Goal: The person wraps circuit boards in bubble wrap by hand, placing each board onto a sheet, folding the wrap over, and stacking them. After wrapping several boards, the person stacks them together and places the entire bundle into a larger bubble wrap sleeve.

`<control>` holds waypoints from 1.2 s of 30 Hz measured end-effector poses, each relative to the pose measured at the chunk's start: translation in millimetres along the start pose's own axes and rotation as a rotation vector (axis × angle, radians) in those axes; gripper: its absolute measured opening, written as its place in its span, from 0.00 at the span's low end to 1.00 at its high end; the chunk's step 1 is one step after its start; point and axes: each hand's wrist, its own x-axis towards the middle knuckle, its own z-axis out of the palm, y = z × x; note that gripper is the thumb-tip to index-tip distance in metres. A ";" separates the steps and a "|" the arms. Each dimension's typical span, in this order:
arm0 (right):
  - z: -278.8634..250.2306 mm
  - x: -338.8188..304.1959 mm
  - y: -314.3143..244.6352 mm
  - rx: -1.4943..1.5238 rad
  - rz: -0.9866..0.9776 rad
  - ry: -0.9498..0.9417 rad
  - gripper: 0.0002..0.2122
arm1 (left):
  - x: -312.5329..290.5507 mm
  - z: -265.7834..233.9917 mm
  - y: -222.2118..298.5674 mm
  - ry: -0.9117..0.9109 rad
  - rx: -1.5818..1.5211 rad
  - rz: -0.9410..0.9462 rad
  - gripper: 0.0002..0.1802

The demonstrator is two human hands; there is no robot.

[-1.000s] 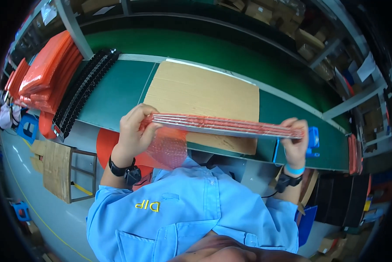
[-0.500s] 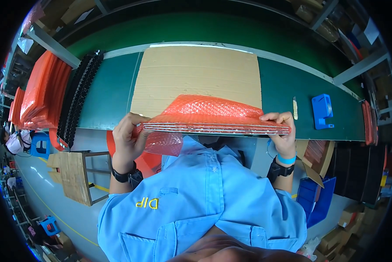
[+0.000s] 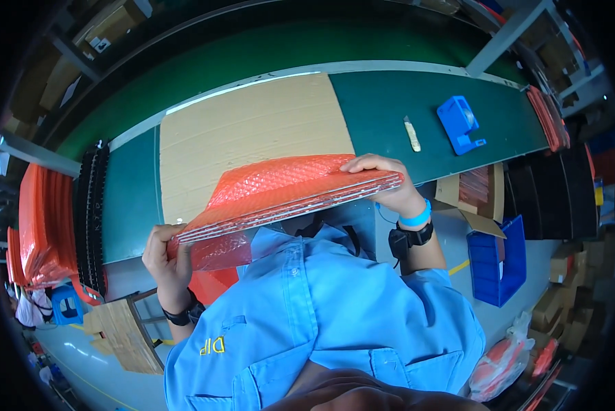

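Note:
A flat bundle of thin panels (image 3: pixel 300 205) is layered with red bubble wrap (image 3: pixel 287 175), and its long edge faces me. My left hand (image 3: pixel 165 257) is closed around the bundle's left end, and my right hand (image 3: pixel 391 186) grips the right end with the fingers over the top. The bundle is held over the front edge of the bench, its left end lower in view than its right. A loose flap of wrap stands up behind the edge, and a clear pinkish piece (image 3: pixel 219 252) hangs below near my left hand. Behind it lies a cardboard sheet (image 3: pixel 252 116).
On the green bench to the right lie a utility knife (image 3: pixel 411 134) and a blue tape dispenser (image 3: pixel 458 125). Red wrapped bundles (image 3: pixel 43 222) and a row of black slotted strips (image 3: pixel 91 212) stand at the left. A blue bin (image 3: pixel 482 274) and an open carton (image 3: pixel 496 185) sit lower right.
The view has turned, so the bench things appear further left. The bundle, level before, now slants with its right end higher; both hands keep hold of it.

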 end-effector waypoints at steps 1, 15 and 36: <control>1.3 6.9 1.3 0.004 -0.011 -0.035 0.14 | -5.0 -2.5 2.2 0.019 0.016 -0.010 0.07; -3.5 13.9 11.6 -0.100 -0.103 -0.072 0.15 | -2.0 -3.6 -3.5 -0.024 -0.084 -0.018 0.09; -102.6 179.7 -214.0 -0.936 -0.288 -0.003 0.11 | -4.4 41.1 -45.8 -0.486 -0.536 -0.585 0.10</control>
